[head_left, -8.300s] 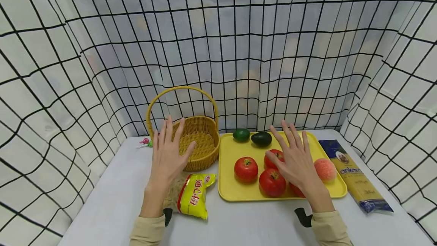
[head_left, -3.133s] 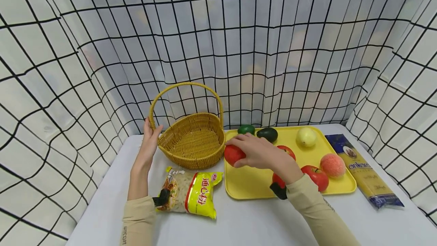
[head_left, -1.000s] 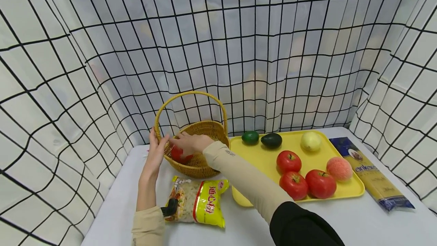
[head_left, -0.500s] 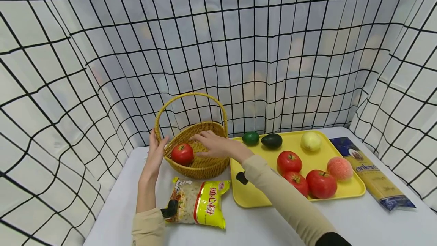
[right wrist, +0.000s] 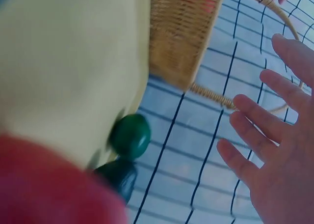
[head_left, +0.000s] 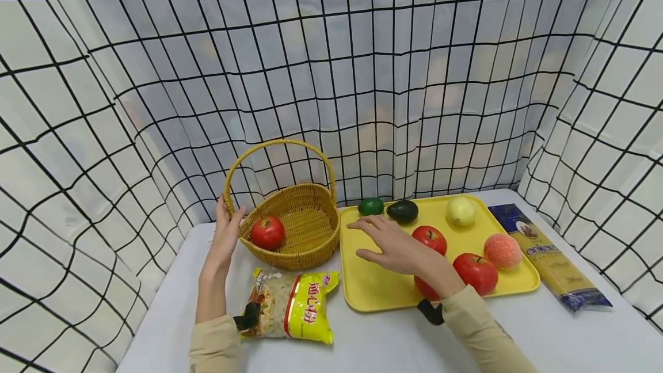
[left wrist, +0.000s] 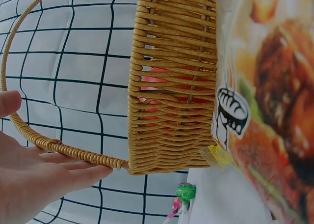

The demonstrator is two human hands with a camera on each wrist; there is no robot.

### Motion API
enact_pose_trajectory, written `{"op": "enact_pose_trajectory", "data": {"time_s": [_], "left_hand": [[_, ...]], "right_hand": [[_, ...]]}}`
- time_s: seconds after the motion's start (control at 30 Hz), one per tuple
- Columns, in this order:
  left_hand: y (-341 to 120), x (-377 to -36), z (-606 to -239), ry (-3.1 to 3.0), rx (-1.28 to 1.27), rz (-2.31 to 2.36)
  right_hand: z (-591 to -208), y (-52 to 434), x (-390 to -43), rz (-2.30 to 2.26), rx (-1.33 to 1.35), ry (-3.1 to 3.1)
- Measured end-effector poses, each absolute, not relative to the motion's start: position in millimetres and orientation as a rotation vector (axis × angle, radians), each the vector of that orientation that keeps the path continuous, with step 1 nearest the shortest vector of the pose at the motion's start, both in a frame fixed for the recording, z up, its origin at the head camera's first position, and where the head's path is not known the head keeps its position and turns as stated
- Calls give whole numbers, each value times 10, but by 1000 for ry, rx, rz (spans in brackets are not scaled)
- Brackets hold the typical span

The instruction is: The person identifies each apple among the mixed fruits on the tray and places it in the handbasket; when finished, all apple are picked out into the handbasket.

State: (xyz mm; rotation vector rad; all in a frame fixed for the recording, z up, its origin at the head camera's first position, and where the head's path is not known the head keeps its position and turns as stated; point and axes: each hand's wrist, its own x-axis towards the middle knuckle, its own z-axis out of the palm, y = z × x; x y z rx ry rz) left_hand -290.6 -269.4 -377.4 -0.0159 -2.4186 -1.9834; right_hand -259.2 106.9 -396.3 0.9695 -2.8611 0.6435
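My left hand (head_left: 224, 240) is at the left side of the yellow wicker basket (head_left: 292, 261). In the left wrist view its straight fingers lie against the handle (left wrist: 73, 153), with the thumb apart on the other side. Inside the basket, at the left, sits a red tomato (head_left: 267, 233). My right hand (head_left: 396, 243) is spread over the yellow tray (head_left: 357, 298), holding nothing. Near it on the tray lie a red tomato (head_left: 430, 239), another tomato (head_left: 475, 274) and a third tomato (head_left: 425, 288), partly hidden by the right wrist.
Two dark green avocado-like fruits, one green (head_left: 370, 206) and one darker (head_left: 402, 211), lie at the tray's back. A pale yellow fruit (head_left: 461, 211) and a peach (head_left: 502, 251) are farther right. A pasta bag (head_left: 295, 307) lies before the basket, an ankara packet (head_left: 551, 261) beside the tray.
The right hand carried a tomato from the tray into the basket and let it go. It has since moved right, back over the tray. The left hand stays at the basket handle.
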Motion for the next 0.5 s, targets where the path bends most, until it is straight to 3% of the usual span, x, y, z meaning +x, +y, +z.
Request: {"op": "enact_pose_trajectory", "data": {"time_s": [0.5], "left_hand": [[-2742,-2994,-3880,-2434,-32,-1933]], "right_hand": [[-4141,1679,-2317,560,706,-2995]]}}
